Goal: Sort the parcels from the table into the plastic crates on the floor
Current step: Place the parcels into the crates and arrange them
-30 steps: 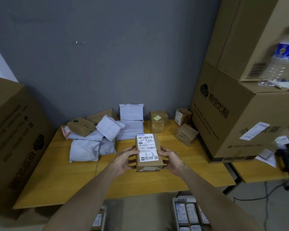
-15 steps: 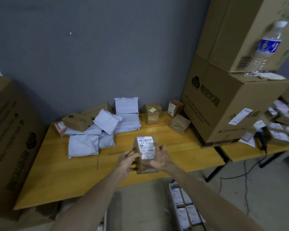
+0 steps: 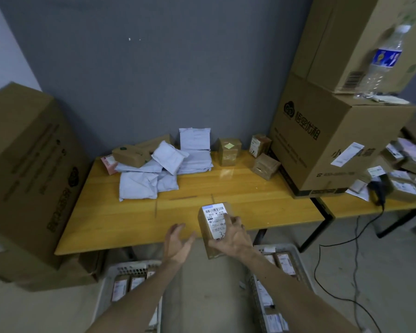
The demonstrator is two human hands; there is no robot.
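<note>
Two near crates are being filled; many parcels are being left on the table. One box is being gripped by the right hand, the left hand released.

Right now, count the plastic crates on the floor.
2. Left crate on the floor below the table's near edge; right crate beside it, further right. More may sit outside the view.

Parcel-sorting storeroom: big stacked cartons, labelled parcels on a wooden table, plastic crates on the floor.
</note>
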